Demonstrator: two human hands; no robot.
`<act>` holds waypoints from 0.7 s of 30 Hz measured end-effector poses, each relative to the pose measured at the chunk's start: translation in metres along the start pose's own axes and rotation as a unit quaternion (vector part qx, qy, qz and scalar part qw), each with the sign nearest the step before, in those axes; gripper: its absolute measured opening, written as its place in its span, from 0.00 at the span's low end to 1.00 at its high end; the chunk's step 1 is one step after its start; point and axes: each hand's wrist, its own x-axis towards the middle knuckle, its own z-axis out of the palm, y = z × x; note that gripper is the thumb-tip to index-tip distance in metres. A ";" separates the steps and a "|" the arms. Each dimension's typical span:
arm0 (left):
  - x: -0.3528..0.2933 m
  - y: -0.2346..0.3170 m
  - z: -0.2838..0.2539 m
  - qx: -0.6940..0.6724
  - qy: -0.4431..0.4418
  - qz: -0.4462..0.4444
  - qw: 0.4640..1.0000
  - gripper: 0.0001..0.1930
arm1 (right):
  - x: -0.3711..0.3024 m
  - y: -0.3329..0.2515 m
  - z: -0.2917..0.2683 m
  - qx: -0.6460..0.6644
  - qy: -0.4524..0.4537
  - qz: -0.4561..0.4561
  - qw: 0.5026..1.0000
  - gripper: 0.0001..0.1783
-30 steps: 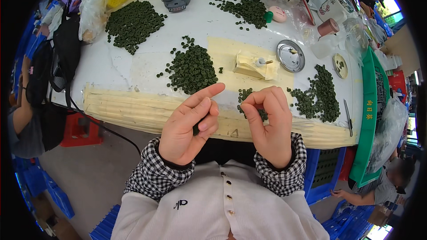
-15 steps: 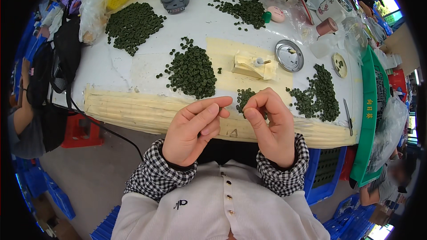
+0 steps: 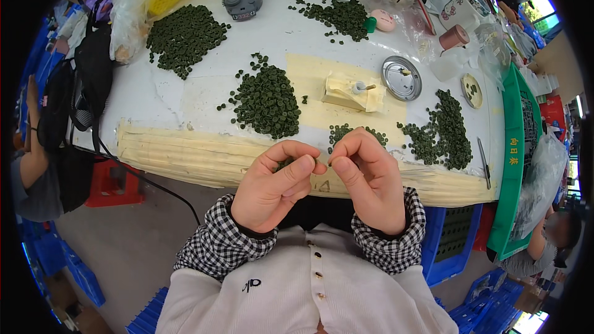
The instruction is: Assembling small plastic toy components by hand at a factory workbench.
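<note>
My left hand (image 3: 272,182) is closed over the front edge of the table, with a little dark green showing between its curled fingers, likely one or more small round parts. Close beside it, my right hand (image 3: 371,185) pinches thumb and forefinger together. A tiny dark bit shows at its tips, too small to name. The fingertips of both hands nearly meet. Just beyond them lies a group of small dark green wheels (image 3: 339,132), partly hidden by my right hand. A larger heap of green wheels (image 3: 267,102) lies to the left, another heap (image 3: 447,130) to the right.
Farther back are two more green heaps (image 3: 187,37) (image 3: 340,17), a grey model tank turret (image 3: 242,1), a taped block with a peg (image 3: 354,91) and a round metal lid (image 3: 402,78). Tweezers (image 3: 484,162) lie near a green crate (image 3: 512,167). A black bag (image 3: 93,86) hangs left.
My hands have come closer together, the right moving left and slightly down. More of the wheels behind my right hand now show. Green shows between my left fingers.
</note>
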 end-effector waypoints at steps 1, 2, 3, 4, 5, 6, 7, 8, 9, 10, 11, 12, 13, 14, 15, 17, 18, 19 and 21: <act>0.000 0.000 0.000 -0.001 0.003 0.001 1.000 0.07 | 0.000 -0.001 0.001 0.002 -0.001 0.003 1.000 0.05; 0.000 0.000 -0.001 -0.006 -0.004 -0.001 1.000 0.07 | 0.000 -0.001 0.002 0.003 -0.001 0.006 1.000 0.05; 0.001 0.000 -0.002 -0.010 -0.011 -0.002 1.000 0.07 | 0.000 -0.001 0.001 -0.001 -0.002 0.004 1.000 0.04; 0.001 0.000 -0.003 -0.015 -0.018 -0.003 1.000 0.07 | 0.000 0.000 0.001 -0.005 -0.003 0.002 1.000 0.04; 0.000 -0.001 -0.003 -0.015 -0.016 -0.003 1.000 0.07 | 0.000 0.001 0.001 -0.009 -0.003 0.000 1.000 0.04; 0.000 -0.001 -0.003 -0.015 -0.015 -0.003 1.000 0.07 | 0.000 0.001 0.001 -0.013 -0.005 -0.003 1.000 0.04; 0.000 -0.002 -0.004 -0.015 -0.014 -0.002 1.000 0.07 | 0.001 0.000 0.001 -0.017 -0.007 -0.005 1.000 0.04; 0.000 -0.002 -0.004 -0.016 -0.013 0.000 1.000 0.07 | 0.001 0.000 0.001 -0.021 -0.009 -0.008 1.000 0.04; 0.001 -0.002 -0.004 -0.016 -0.012 0.002 1.000 0.07 | 0.001 0.000 0.001 -0.017 -0.010 -0.007 1.000 0.04; 0.001 -0.002 -0.004 -0.016 -0.011 0.005 1.000 0.07 | 0.001 0.000 0.002 -0.013 -0.012 -0.006 1.000 0.04; 0.001 -0.002 -0.003 -0.013 -0.006 0.003 1.000 0.07 | 0.001 0.000 0.002 -0.008 -0.013 -0.004 1.000 0.04; 0.000 -0.001 -0.001 -0.011 -0.001 0.000 1.000 0.07 | 0.000 0.000 0.003 -0.001 -0.005 0.000 1.000 0.04; -0.001 -0.001 0.000 -0.008 0.003 -0.003 1.000 0.07 | 0.000 0.000 0.004 0.006 0.002 0.005 1.000 0.04; 0.000 -0.001 0.000 -0.008 0.000 -0.003 1.000 0.08 | -0.001 0.000 0.004 0.013 0.010 0.009 1.000 0.04; -0.001 -0.001 -0.001 -0.008 -0.004 -0.004 1.000 0.08 | -0.001 0.000 0.004 0.014 0.009 0.010 1.000 0.04; 0.000 -0.003 -0.003 -0.011 -0.015 0.002 1.000 0.08 | -0.001 0.000 0.004 0.016 0.006 0.012 1.000 0.05; 0.000 -0.004 -0.005 -0.013 -0.023 0.007 1.000 0.08 | -0.001 0.000 0.004 0.014 0.004 0.006 1.000 0.05; 0.000 -0.004 -0.005 -0.016 -0.031 0.013 0.999 0.07 | -0.001 -0.001 0.003 0.012 0.001 -0.001 1.000 0.04; -0.001 -0.005 -0.004 -0.002 -0.025 0.016 1.000 0.07 | 0.000 -0.001 0.003 0.007 -0.001 -0.008 1.000 0.04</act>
